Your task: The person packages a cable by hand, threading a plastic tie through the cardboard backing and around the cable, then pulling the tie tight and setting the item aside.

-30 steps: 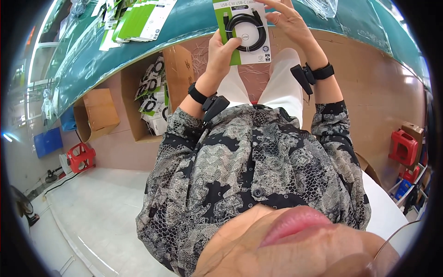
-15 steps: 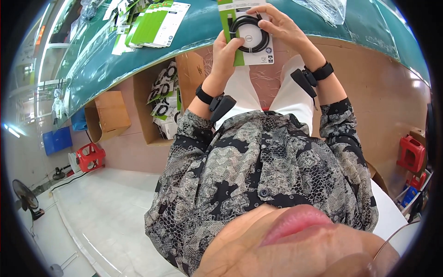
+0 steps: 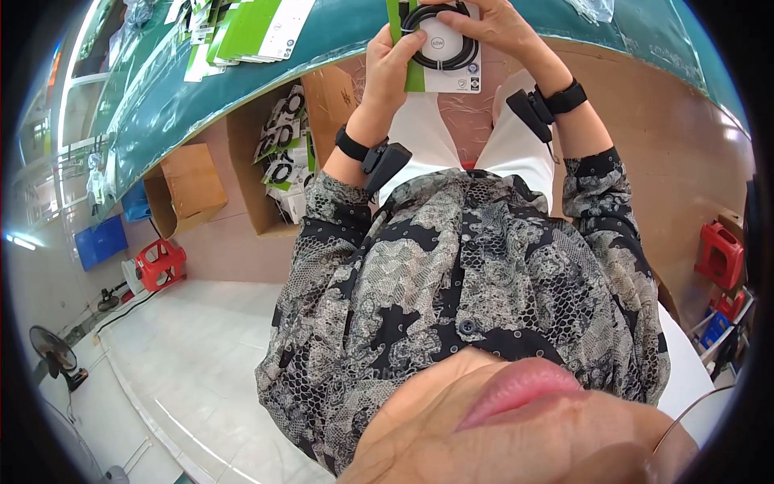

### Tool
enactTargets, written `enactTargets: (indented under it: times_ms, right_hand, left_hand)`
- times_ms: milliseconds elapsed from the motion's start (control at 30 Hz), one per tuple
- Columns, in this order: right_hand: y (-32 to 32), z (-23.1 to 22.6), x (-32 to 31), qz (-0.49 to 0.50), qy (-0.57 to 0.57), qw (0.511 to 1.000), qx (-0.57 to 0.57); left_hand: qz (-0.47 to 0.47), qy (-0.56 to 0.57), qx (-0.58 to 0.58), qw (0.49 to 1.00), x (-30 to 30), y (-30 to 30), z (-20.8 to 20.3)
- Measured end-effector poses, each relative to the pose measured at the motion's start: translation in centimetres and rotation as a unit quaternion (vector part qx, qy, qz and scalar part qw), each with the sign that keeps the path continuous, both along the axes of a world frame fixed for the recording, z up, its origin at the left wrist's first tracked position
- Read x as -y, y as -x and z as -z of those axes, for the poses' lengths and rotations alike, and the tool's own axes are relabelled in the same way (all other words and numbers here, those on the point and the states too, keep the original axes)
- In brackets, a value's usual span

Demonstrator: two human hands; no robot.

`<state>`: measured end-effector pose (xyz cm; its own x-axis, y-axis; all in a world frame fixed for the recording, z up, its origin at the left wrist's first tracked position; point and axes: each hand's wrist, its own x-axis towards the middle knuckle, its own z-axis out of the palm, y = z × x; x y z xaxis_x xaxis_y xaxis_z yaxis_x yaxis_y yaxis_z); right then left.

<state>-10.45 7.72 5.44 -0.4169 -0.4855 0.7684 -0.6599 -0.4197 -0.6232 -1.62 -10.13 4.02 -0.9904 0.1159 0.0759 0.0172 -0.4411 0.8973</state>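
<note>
Black cable (image 3: 453,62) coiled on a card (image 3: 442,82), held up by the surface (image 3: 343,32) edge. Left hand (image 3: 390,66) pinches card's left side, thumb in front; right hand (image 3: 498,29) curls at cable's top, can't tell if gripping. Probably light, bendy; hold by card edges.

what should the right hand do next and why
Perhaps the right hand should press lightly on the top of the black cable coil: its fingers are over that part, while the left hand holds the green-and-white card by its left side.
</note>
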Motion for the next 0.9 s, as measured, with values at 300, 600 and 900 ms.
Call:
enactTargets:
  times_ms: [300, 600, 900]
  right_hand:
    - [-2.7, -1.0, 0.7, -0.035, 0.063, 0.943, 0.324]
    - [-4.0, -0.7, 0.9, -0.061, -0.001, 0.93, 0.362]
    - [1.8, 1.3, -1.4, 0.306, -0.06, 0.94, 0.137]
  left_hand:
    - [-0.072, -0.05, -0.017, 0.996, -0.1, 0.2, 1.1]
    - [-0.063, -0.048, 0.0, 0.997, 0.4, 1.0, 0.8]
    - [-0.031, 0.026, -0.015, 0.999, 4.4, 3.6, -1.9]
